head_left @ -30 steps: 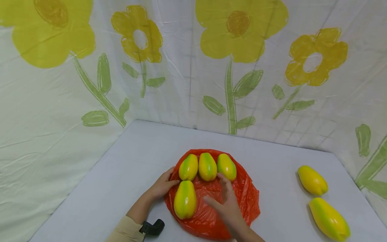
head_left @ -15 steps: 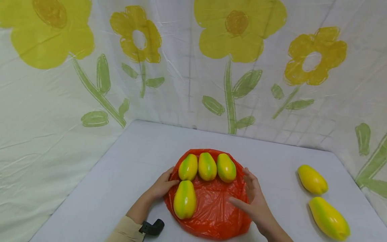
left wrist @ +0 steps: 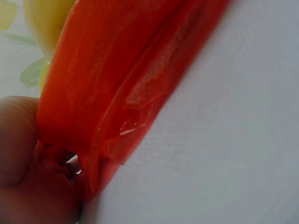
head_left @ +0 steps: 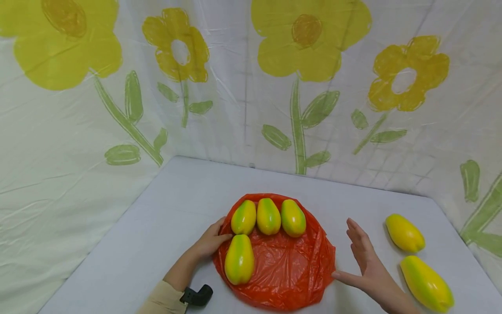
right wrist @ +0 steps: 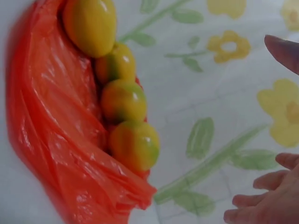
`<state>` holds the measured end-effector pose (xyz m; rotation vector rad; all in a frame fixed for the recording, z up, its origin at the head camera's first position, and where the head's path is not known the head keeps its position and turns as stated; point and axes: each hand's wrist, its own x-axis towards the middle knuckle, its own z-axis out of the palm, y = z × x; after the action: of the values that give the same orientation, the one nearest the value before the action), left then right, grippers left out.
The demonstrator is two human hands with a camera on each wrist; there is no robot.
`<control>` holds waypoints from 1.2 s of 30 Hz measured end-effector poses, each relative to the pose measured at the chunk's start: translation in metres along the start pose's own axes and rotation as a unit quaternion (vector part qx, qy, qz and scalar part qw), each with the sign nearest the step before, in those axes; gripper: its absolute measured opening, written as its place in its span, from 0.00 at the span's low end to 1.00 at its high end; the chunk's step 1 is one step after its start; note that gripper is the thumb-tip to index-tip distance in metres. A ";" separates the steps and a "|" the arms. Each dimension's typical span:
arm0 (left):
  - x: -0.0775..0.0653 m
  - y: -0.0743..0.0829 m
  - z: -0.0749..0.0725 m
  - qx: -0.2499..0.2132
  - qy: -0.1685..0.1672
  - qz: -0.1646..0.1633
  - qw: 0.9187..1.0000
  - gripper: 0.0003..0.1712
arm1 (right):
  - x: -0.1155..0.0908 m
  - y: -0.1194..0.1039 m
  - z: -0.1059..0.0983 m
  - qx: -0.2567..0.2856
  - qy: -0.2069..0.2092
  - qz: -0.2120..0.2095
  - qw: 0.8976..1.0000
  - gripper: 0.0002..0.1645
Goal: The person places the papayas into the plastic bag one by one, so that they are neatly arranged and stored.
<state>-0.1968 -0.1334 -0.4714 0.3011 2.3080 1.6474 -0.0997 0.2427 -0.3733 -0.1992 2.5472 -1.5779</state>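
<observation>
A red plastic bag, spread in a round shape with a raised edge, lies on the table; whether a container is under it is hidden. Three yellow-green papayas line its far side, and another papaya lies at its left. My left hand grips the bag's left edge, thumb over the rim; the left wrist view shows the plastic bunched at this hand. To the right of the bag my right hand is in the air, fingers spread, holding nothing. The right wrist view shows its fingertips apart from the bag.
At the table's right lie two more papayas, one farther back and one nearer. Behind the white table hangs a white cloth printed with yellow flowers. A black band is on the left wrist.
My right hand has moved right, from above the bag past its right edge, towards the two loose papayas. The left hand and the papayas in the bag have stayed put.
</observation>
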 end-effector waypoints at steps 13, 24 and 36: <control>-0.002 0.003 0.000 -0.016 -0.003 -0.003 1.000 0.28 | -0.018 0.031 -0.040 -0.067 0.058 -0.076 0.993 0.66; -0.003 0.003 0.000 -0.015 -0.008 0.003 1.000 0.27 | -0.034 0.067 -0.075 -0.087 0.124 -0.033 0.988 0.62; -0.005 0.005 0.002 -0.015 -0.002 0.009 1.000 0.28 | -0.044 0.114 -0.105 -0.086 0.216 0.145 0.962 0.57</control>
<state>-0.1914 -0.1320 -0.4666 0.3187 2.2826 1.6864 -0.0808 0.3933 -0.4266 0.5384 2.8598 -1.4106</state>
